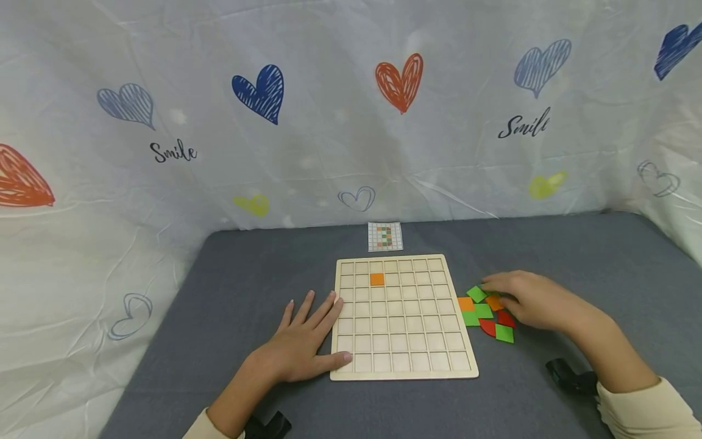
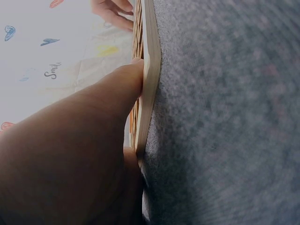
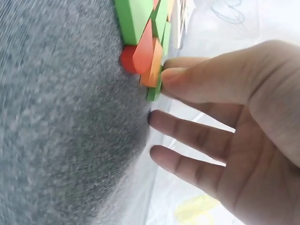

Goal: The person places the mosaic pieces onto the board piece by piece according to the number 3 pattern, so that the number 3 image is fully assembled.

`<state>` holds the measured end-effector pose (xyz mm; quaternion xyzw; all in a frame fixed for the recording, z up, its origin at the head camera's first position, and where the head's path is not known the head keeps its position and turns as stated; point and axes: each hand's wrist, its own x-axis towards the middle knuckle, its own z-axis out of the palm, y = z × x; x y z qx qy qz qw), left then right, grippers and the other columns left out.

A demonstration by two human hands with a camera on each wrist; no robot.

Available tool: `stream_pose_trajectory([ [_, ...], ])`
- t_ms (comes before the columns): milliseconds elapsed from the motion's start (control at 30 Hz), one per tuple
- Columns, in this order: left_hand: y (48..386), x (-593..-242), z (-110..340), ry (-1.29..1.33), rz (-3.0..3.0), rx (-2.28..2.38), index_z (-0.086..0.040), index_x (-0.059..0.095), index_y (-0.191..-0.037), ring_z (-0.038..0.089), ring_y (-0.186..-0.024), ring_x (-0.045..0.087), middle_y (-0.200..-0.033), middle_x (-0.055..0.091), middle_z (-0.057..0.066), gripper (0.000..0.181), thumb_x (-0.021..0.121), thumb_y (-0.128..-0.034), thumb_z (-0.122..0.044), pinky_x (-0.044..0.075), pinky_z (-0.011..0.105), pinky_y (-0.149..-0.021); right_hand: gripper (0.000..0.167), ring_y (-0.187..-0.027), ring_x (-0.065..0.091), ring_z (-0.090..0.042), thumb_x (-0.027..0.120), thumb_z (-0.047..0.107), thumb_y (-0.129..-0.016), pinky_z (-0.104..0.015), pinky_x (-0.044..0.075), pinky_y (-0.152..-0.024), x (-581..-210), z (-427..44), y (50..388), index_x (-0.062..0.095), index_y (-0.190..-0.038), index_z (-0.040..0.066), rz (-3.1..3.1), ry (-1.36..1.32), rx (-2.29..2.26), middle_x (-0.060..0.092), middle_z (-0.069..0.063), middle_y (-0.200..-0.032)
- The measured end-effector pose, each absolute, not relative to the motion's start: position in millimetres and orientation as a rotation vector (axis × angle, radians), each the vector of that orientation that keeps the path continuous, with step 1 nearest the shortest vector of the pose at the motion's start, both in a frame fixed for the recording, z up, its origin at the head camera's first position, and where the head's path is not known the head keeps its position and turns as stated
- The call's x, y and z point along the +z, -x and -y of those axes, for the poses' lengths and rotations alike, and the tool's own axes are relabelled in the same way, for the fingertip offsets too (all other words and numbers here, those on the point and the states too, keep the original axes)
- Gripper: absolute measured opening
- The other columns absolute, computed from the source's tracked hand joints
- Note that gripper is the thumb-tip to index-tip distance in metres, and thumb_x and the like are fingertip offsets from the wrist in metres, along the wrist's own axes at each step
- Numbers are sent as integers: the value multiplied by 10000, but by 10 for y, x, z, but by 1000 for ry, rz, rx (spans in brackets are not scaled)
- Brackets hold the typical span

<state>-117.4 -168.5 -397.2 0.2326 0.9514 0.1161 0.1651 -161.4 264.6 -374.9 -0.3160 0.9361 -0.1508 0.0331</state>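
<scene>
A square wooden grid board (image 1: 403,326) lies on the table, with one orange square tile (image 1: 377,279) in a cell of its second row. My left hand (image 1: 298,350) rests at the board's left edge, fingers spread and thumb on the lower left corner. In the left wrist view the thumb (image 2: 126,82) presses on the rim. At the board's right side my right hand (image 1: 540,302) reaches over a small pile of green, orange and red tiles (image 1: 484,311). In the right wrist view its thumb and index finger are beside a green tile (image 3: 152,93); the other fingers are extended.
A small printed pattern card (image 1: 386,236) with coloured squares lies behind the board. The grey cloth (image 1: 263,274) covers the table up to a white curtain (image 1: 329,140) with hearts. Dark wrist-camera mounts (image 1: 570,377) sit by both forearms.
</scene>
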Motion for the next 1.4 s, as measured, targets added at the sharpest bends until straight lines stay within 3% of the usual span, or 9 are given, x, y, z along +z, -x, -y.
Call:
stream_pose_trajectory([
  [467, 1178, -3974, 1690, -670, -2708, 351, -245, 96, -1636, 324, -1516, -80, -1679, 32, -42, 960, 448, -913, -770, -60, 642, -1146, 270, -941, 668, -315, 717, -118, -784, -496, 554, -765, -3798, -2651, 1631, 767, -984, 58, -3018, 935, -384, 711, -61, -1008],
  [1100, 1182, -3961, 1690, -658, -2714, 333, -266, 96, -1635, 313, -1517, -76, -1675, 27, -62, 956, 430, -906, -787, -53, 636, -1151, 309, -762, 558, -143, 716, -100, -771, -375, 506, -639, -3809, -2650, 1649, 729, -1024, 78, -3044, 918, -414, 616, 11, -915],
  [1400, 1192, -4020, 1695, -695, -2709, 370, -256, 97, -1636, 340, -1517, -71, -1681, 35, -32, 955, 424, -911, -784, -59, 655, -1139, 303, -764, 536, -119, 706, -82, -782, -354, 499, -639, -3803, -2631, 1648, 733, -1041, 74, -3039, 952, -443, 607, 12, -941],
])
